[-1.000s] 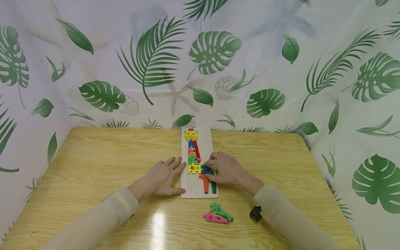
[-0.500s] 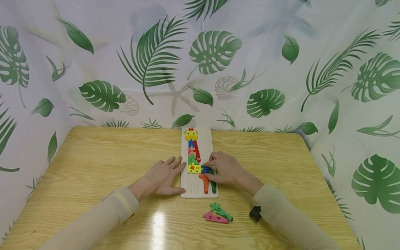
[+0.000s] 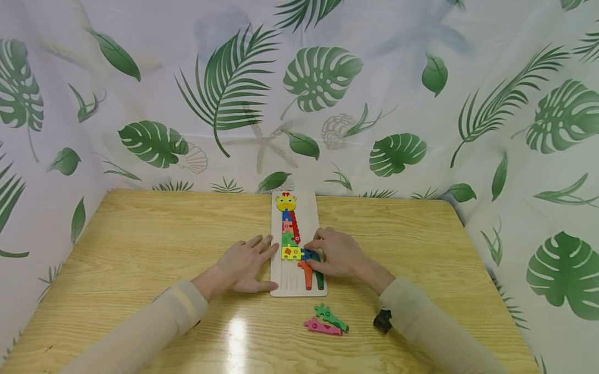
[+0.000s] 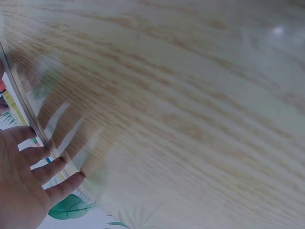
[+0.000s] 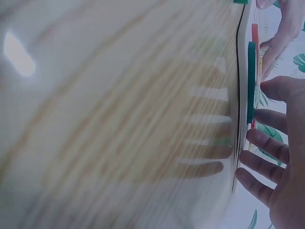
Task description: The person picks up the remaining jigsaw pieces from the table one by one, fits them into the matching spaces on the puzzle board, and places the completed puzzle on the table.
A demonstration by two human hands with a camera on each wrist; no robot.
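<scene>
A pale wooden giraffe puzzle board (image 3: 306,209) lies flat on the table, with a yellow giraffe head (image 3: 286,202) at its far end. Below it run several neck pieces, a red mane piece (image 3: 295,228) and a yellow piece (image 3: 290,253). My right hand (image 3: 341,254) holds a blue puzzle piece (image 3: 307,254) between thumb and index finger, partly covering it. Under that sit an orange leg piece (image 3: 306,276) and a dark green piece (image 3: 320,280). My left hand (image 3: 242,265) rests along the board's left edge, fingers (image 4: 68,187) spread and fairly straight.
Nearer me on the table (image 3: 175,337) lie a green leg piece (image 3: 332,318) and a pink leg piece (image 3: 323,326), touching or overlapping. Slots show at the board's lower left. A black object (image 3: 383,320) is at the right cuff. A leaf-print curtain (image 3: 253,97) stands behind.
The right index fingertip and thumb have shifted very slightly at the blue puzzle piece. The left hand, the board and the loose pieces stay put.
</scene>
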